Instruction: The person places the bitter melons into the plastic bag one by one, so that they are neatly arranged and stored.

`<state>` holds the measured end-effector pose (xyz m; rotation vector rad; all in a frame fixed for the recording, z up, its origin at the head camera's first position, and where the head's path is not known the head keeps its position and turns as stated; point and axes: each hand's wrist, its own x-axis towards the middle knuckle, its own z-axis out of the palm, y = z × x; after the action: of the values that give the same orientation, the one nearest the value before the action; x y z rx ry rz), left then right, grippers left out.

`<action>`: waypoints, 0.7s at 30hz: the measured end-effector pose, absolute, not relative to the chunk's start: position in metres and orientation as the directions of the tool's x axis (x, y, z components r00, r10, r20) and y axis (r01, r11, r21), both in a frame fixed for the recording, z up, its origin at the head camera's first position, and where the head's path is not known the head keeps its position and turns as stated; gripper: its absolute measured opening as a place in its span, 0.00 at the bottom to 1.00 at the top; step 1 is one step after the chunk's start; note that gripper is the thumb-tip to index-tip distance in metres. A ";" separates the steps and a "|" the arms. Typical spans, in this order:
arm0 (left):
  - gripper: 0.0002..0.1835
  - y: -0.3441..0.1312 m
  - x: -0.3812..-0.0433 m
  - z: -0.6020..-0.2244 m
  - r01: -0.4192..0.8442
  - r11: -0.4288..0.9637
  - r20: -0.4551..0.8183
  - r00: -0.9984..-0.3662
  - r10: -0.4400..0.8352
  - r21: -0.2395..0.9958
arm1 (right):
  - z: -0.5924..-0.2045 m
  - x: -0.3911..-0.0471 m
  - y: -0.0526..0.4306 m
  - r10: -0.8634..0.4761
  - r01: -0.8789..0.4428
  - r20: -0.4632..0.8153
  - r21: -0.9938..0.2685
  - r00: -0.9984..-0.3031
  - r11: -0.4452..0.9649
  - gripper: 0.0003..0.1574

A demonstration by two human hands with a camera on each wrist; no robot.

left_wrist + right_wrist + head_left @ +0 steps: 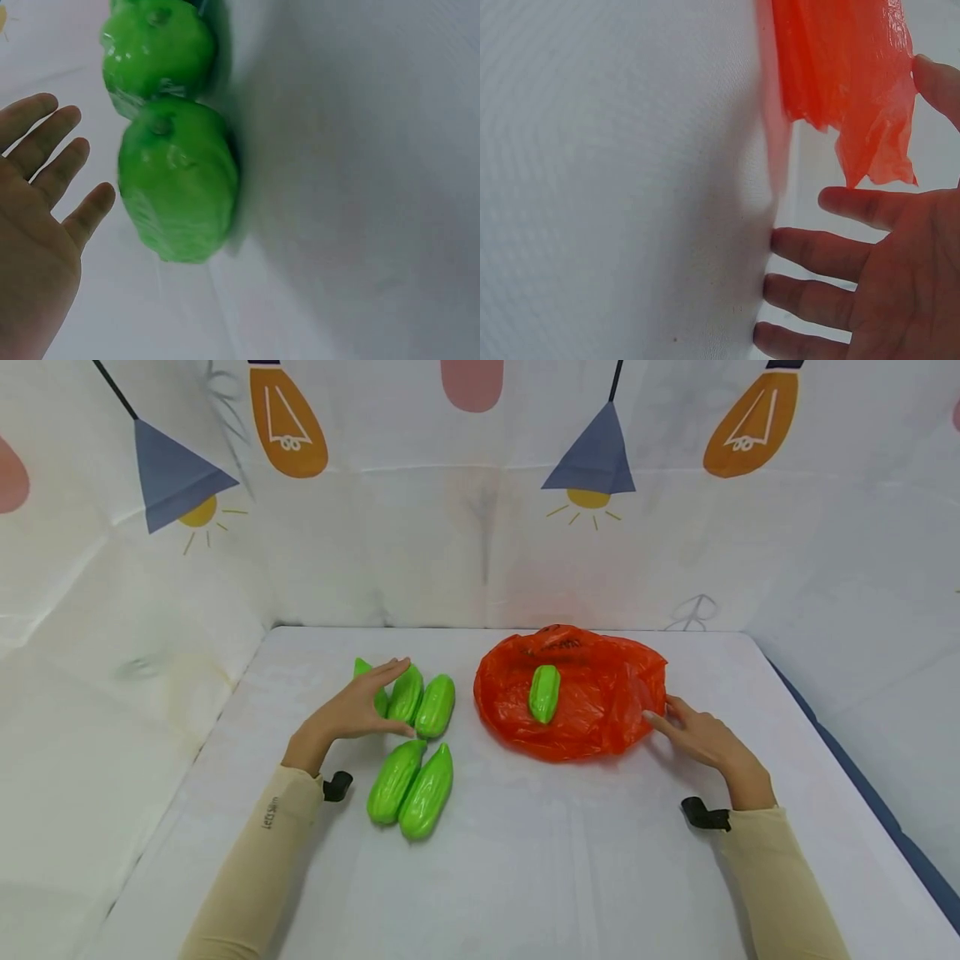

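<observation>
My left hand (352, 706) is held over the back row of shiny green gourds (435, 707), thumb and fingers spread apart and partly covering them. Two more gourds (426, 793) lie side by side in front of that row. In the left wrist view the straight fingers (64, 171) stand beside a gourd (178, 187), nothing in their grasp. A single gourd (544, 693) lies on the crumpled red plastic bag (600, 714). At the bag's right edge is my right hand (708, 742), its thumb right at the plastic and its other fingers extended, as the right wrist view shows.
A white-covered table (540, 860) bears everything. White cloth walls (480, 543) printed with lamps and bulbs rise behind it and on both sides. Small black wrist cameras (337, 787) stick out from both sleeve cuffs.
</observation>
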<state>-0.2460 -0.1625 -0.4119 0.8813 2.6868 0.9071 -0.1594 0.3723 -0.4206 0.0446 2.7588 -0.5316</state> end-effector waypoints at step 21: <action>0.61 -0.172 -0.250 -0.437 0.516 0.670 0.031 -0.804 0.594 0.533 | -0.426 -0.160 0.373 -0.025 0.096 -0.320 -0.358 -0.947 0.929 0.59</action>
<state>-0.2502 -0.1724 -0.4370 0.9148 2.7361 0.8062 -0.1604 0.3731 -0.4255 0.0527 2.7652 -0.5363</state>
